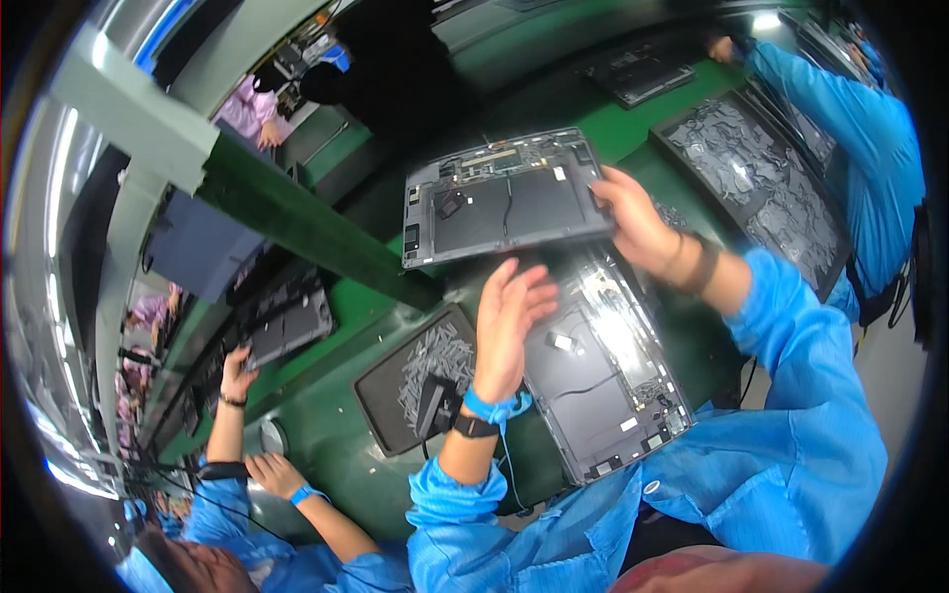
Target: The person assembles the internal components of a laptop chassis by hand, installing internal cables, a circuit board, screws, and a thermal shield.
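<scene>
My right hand (pixel 641 219) grips the right edge of an opened laptop base (pixel 465 212), thumb on top. The base is tilted over the bench; its circuit board, dark battery area and a black cable show. Just below its front edge, my left hand (pixel 509 321) is raised with the fingers apart and nothing in it. A blue wrist strap (pixel 494 407) with a cord and a black band circle my left wrist. Beneath my hands, a second opened laptop base (pixel 603 381) lies on the bench, bright glare on its circuit board.
Left of my left hand stands a dark tray (pixel 381 395) of small grey strips (pixel 430 366). At right is a larger tray (pixel 835 267) heaped with grey pieces. A green post (pixel 306 227) rises at left. Co-workers' hands (pixel 277 476) and another laptop base (pixel 292 326) are nearby.
</scene>
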A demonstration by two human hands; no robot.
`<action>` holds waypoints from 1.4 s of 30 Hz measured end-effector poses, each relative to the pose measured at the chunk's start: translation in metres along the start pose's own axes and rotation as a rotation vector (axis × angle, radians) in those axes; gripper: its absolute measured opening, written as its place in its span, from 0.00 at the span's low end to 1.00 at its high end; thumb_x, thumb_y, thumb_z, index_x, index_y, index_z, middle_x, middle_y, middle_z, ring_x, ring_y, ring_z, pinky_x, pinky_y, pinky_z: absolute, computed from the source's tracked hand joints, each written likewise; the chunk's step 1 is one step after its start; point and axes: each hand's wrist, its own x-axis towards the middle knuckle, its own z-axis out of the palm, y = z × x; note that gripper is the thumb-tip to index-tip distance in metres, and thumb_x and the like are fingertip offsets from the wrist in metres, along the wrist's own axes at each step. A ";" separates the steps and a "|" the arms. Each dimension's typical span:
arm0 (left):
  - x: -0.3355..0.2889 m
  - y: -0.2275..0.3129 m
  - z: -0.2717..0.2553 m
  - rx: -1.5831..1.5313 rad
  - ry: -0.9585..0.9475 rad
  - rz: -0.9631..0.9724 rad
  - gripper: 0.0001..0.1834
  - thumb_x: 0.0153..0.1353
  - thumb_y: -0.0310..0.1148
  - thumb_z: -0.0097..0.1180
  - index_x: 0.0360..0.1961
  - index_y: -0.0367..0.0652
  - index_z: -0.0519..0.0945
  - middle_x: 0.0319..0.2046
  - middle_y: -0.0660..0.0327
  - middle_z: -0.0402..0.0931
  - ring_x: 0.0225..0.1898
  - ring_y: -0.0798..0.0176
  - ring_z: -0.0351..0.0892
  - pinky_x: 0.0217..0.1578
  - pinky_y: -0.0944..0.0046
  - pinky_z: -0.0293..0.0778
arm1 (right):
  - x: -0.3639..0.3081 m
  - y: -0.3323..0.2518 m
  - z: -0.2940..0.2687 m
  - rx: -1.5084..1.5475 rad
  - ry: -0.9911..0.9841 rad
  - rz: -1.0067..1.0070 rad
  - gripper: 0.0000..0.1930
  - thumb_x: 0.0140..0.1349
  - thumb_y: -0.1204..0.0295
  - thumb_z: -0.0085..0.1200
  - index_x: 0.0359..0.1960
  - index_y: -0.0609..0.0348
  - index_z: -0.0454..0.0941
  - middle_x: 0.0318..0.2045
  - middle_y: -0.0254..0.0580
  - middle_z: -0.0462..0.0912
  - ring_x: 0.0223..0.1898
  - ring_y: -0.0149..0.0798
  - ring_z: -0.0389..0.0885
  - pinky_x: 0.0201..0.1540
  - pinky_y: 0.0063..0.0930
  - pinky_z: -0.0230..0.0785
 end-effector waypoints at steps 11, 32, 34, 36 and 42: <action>-0.049 -0.009 -0.035 0.019 0.085 -0.087 0.14 0.69 0.27 0.48 0.53 0.33 0.72 0.43 0.50 0.79 0.40 0.58 0.81 0.44 0.61 0.77 | 0.185 0.067 0.002 -0.308 0.158 0.045 0.09 0.52 0.79 0.49 0.35 0.67 0.76 0.34 0.47 0.80 0.37 0.42 0.78 0.40 0.37 0.69; -0.041 0.006 -0.034 -0.042 0.036 -0.142 0.12 0.69 0.28 0.49 0.50 0.32 0.73 0.41 0.49 0.79 0.39 0.56 0.81 0.44 0.59 0.77 | 0.269 -0.087 -0.192 -1.603 0.508 0.345 0.18 0.61 0.66 0.48 0.40 0.70 0.81 0.38 0.51 0.85 0.26 0.48 0.86 0.30 0.37 0.79; -0.042 0.012 -0.032 -0.042 0.023 -0.127 0.12 0.69 0.28 0.49 0.50 0.32 0.73 0.41 0.48 0.79 0.39 0.56 0.81 0.44 0.59 0.77 | 0.269 -0.075 -0.188 -1.517 0.543 0.279 0.18 0.60 0.65 0.49 0.39 0.71 0.81 0.37 0.51 0.85 0.26 0.48 0.86 0.30 0.37 0.79; -0.039 0.014 -0.029 -0.042 -0.019 -0.106 0.13 0.68 0.28 0.49 0.50 0.32 0.73 0.41 0.48 0.79 0.39 0.55 0.81 0.44 0.58 0.77 | 0.272 -0.069 -0.196 -1.284 0.724 0.121 0.17 0.58 0.64 0.53 0.38 0.70 0.81 0.36 0.52 0.85 0.26 0.49 0.86 0.28 0.36 0.80; -0.038 0.020 -0.019 -0.103 -0.065 -0.160 0.13 0.67 0.28 0.50 0.50 0.33 0.73 0.41 0.49 0.79 0.40 0.55 0.81 0.45 0.58 0.77 | 0.278 -0.059 -0.197 -0.348 0.968 0.013 0.13 0.54 0.74 0.56 0.41 0.67 0.78 0.42 0.53 0.83 0.46 0.48 0.84 0.42 0.39 0.80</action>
